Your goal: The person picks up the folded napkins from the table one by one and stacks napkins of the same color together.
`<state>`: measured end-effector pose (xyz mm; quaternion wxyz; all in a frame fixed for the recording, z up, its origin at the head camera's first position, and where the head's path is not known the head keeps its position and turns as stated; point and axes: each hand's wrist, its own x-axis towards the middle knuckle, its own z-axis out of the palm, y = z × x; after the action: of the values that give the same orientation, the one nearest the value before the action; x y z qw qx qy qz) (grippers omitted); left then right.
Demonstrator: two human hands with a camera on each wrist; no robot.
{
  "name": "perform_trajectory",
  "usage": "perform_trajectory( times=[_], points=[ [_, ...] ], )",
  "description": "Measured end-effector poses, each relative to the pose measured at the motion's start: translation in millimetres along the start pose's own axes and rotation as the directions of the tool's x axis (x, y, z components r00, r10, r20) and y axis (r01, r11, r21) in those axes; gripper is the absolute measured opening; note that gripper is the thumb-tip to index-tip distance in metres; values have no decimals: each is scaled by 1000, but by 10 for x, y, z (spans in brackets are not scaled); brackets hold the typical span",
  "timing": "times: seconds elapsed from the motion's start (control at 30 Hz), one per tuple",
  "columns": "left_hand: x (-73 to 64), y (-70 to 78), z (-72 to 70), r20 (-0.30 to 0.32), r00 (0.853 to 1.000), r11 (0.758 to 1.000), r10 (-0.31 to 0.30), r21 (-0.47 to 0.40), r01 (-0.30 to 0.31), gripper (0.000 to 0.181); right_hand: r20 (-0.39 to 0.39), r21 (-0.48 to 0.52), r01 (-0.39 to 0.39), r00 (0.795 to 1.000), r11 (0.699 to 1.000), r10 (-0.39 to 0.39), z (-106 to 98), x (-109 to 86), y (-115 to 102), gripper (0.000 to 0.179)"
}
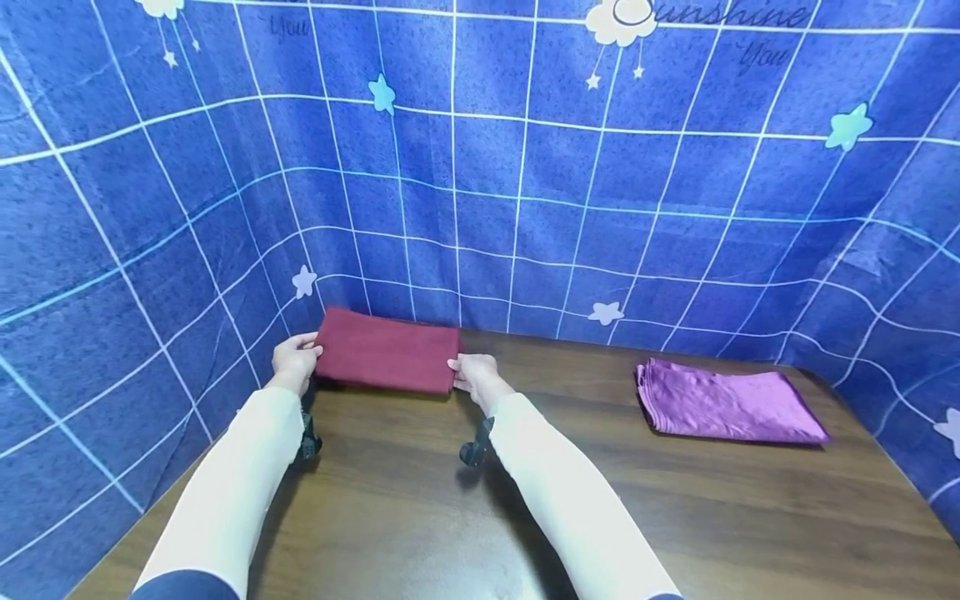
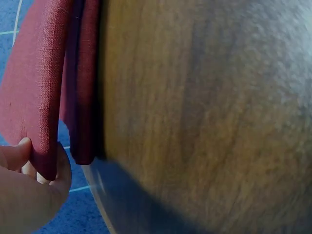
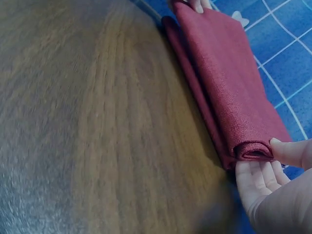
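A dark red folded cloth lies near the back left of the table, with its near side partly raised in the left wrist view. My left hand pinches its left end, the thumb on top and fingers beneath. At the opposite end, my right hand grips the cloth between thumb and fingers. The right wrist view shows the end of the red cloth in rolled-looking layers. A second fold of the cloth sits below the lifted part, close to the tabletop.
A folded shiny purple cloth lies on the right of the wooden table. Blue curtains with a white grid and stars stand behind the table and along its sides.
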<state>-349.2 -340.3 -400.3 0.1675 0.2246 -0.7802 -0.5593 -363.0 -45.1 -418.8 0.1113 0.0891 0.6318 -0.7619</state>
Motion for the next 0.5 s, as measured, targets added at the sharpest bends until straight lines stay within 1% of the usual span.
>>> perform_trajectory(
  times=[0.1,0.23,0.3,0.4,0.5],
  points=[
    [21,-50,14,18,1000,1000,-1,1,1,43,-1,-7,-9,1000,1000,9,-20,12,36,37],
    [46,-87,7,27,1000,1000,8,-6,-8,43,7,-23,0,1000,1000,0,-18,13,49,38],
    [52,-92,7,47,999,1000,12,-24,-11,43,1,-31,5,1000,999,-5,-13,13,48,37],
    [56,-103,4,78,997,999,5,-50,-1,43,-12,-43,10,1000,999,-10,-9,15,50,34],
    [48,-111,7,94,996,998,-5,-66,11,44,-25,-44,19,999,999,-20,-5,32,69,32]
  ],
)
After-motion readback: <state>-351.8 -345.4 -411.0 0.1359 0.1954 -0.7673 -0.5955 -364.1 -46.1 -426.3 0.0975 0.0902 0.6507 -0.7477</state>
